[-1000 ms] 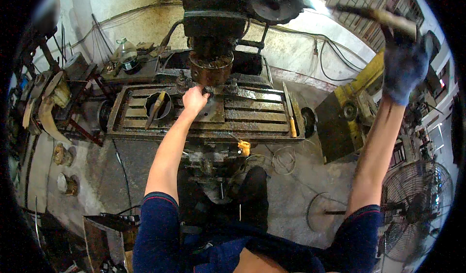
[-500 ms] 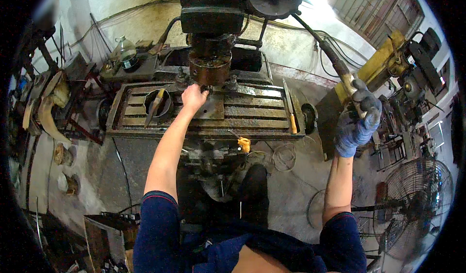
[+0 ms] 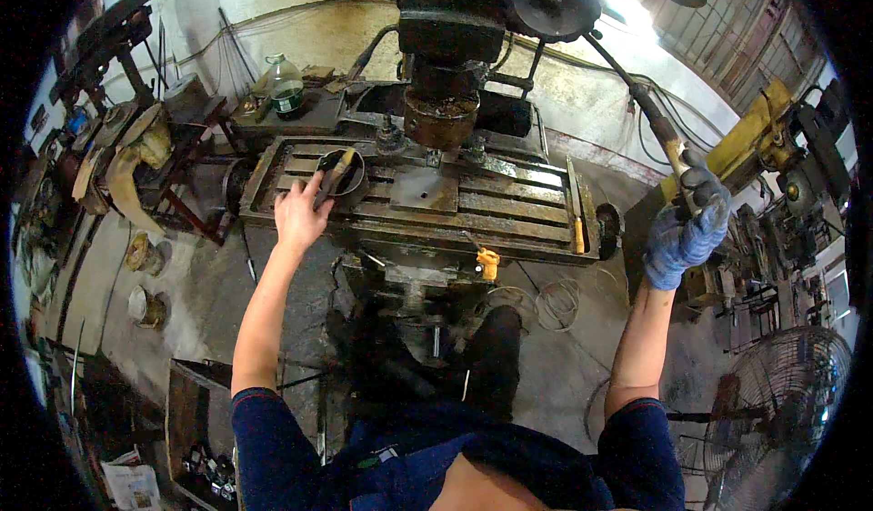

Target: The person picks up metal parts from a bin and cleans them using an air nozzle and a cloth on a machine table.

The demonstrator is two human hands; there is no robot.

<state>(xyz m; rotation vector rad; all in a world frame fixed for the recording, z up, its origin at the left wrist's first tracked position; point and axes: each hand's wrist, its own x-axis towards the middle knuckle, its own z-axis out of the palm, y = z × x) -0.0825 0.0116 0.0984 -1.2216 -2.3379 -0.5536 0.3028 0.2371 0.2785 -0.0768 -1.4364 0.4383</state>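
My bare left hand (image 3: pixel 302 213) is at the near left side of a round dark pot (image 3: pixel 362 182) on the slotted machine table (image 3: pixel 518 204). Its fingers are apart, with thumb and forefinger beside the dark handle of a brush (image 3: pixel 344 161) that leans in the pot; whether they touch it I cannot tell. In a blue-grey glove, my right hand (image 3: pixel 688 234) is wrapped round the end of a long lever (image 3: pixel 657 122) coming down from the machine. Under the spindle head (image 3: pixel 441 115), a flat metal plate (image 3: pixel 424 190) lies on the table.
A file with a wooden handle (image 3: pixel 578 234) lies along the table's right end. A yellow-orange tool (image 3: pixel 487 264) hangs at its front edge. Behind stands a clear jug (image 3: pixel 285 88). A large fan (image 3: pixel 773 420) is at lower right, a yellow machine (image 3: pixel 750 134) beyond my right hand.
My left hand has moved from beneath the spindle leftward to the pot and brush. My right hand stays on the lever. The whole view has shifted.
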